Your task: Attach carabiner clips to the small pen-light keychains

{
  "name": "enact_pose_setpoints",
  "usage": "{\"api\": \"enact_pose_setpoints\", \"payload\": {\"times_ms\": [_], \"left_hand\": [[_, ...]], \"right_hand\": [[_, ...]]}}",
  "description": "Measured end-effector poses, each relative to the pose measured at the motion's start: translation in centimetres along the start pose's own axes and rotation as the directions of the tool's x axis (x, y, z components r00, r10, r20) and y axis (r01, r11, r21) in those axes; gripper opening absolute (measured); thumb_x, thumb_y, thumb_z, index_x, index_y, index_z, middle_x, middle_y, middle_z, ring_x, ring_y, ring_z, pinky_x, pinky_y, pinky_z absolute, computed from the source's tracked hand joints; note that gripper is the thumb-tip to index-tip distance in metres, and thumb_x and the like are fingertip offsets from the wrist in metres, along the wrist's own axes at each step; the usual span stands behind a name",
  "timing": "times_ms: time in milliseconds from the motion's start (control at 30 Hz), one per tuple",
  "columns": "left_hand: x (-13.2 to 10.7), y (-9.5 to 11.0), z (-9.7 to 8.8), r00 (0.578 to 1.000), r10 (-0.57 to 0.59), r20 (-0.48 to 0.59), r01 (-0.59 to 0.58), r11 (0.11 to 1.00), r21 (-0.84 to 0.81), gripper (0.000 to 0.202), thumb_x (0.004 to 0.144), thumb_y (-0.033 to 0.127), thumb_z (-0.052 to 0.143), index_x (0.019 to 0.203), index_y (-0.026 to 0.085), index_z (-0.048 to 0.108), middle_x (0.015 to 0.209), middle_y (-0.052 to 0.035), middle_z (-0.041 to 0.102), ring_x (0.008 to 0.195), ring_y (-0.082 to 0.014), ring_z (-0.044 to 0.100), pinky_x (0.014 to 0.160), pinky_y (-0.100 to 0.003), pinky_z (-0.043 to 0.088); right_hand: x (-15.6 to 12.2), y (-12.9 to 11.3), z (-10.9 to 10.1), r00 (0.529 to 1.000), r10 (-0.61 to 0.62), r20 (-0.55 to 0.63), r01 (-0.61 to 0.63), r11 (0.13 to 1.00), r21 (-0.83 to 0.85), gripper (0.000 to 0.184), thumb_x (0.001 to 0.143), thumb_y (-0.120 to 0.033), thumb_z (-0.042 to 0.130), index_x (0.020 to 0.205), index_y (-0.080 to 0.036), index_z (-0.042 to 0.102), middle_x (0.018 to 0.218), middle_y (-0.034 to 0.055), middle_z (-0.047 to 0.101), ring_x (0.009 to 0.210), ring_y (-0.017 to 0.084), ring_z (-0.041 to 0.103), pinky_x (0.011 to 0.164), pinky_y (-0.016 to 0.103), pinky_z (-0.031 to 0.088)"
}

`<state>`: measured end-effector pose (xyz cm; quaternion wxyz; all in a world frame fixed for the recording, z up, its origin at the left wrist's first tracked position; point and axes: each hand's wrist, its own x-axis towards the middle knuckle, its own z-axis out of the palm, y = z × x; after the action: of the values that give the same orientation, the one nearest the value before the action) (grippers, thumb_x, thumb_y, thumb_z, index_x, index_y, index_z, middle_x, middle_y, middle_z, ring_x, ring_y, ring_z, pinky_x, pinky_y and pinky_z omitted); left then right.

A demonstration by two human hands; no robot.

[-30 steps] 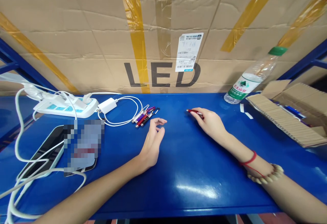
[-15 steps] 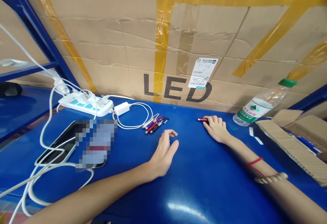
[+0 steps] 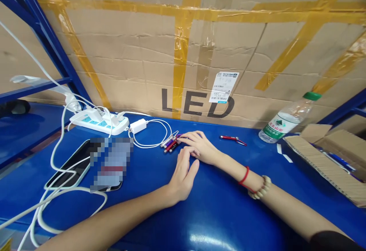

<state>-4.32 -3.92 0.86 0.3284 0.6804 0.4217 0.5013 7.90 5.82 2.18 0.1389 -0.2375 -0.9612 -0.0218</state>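
Several slim metal keychain penlights (image 3: 170, 144), in silver, purple, red and black, lie bunched on the blue tabletop (image 3: 228, 190). My right hand (image 3: 201, 148) reaches over the right end of this bunch, fingers stretched out; its fingertips seem to touch the penlights but grip none of them. Just below and touching or nearly touching it, my left hand (image 3: 184, 174) rests on its side, fingers loosely bent, thumb apart, holding nothing. A single red penlight (image 3: 228, 138) with a metal clip lies by itself further right.
A white power strip (image 3: 98, 121) with cables and an adapter (image 3: 138, 126) stands at the back left, near two phones (image 3: 68, 165). At right are a water bottle (image 3: 288, 117) and an open cardboard box (image 3: 323, 167). A large carton (image 3: 137, 64) walls off the back.
My right hand has let go of the red penlight at the right and moved left to the bunch. My left hand has stayed in nearly the same place. The view has shifted slightly.
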Motion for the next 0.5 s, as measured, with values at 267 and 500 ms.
{"api": "enact_pose_setpoints", "payload": {"times_ms": [267,500], "left_hand": [[-0.2,0.3,0.3,0.999,0.03,-0.013,-0.03,0.999,0.034,0.013,0.086,0.026,0.032,0.091,0.019,0.042,0.094,-0.0063,0.048,0.09,-0.0189,0.043,0.082,-0.034,0.033],[-0.4,0.4,0.5,0.99,0.072,-0.121,-0.038,0.963,0.266,0.009,0.083,0.019,0.04,0.09,0.021,0.044,0.095,-0.0039,0.051,0.09,-0.0179,0.045,0.086,-0.035,0.031]], "right_hand": [[0.9,-0.2,0.9,0.999,0.043,-0.019,-0.041,0.996,0.082,0.018,0.08,-0.015,0.051,0.096,-0.017,0.06,0.096,0.0056,0.06,0.096,0.018,0.049,0.088,0.035,0.027],[-3.1,-0.9,0.3,0.987,0.122,-0.106,-0.096,0.971,0.219,0.011,0.086,-0.017,0.045,0.092,-0.016,0.054,0.091,0.0035,0.061,0.087,0.014,0.053,0.084,0.032,0.031]]}}
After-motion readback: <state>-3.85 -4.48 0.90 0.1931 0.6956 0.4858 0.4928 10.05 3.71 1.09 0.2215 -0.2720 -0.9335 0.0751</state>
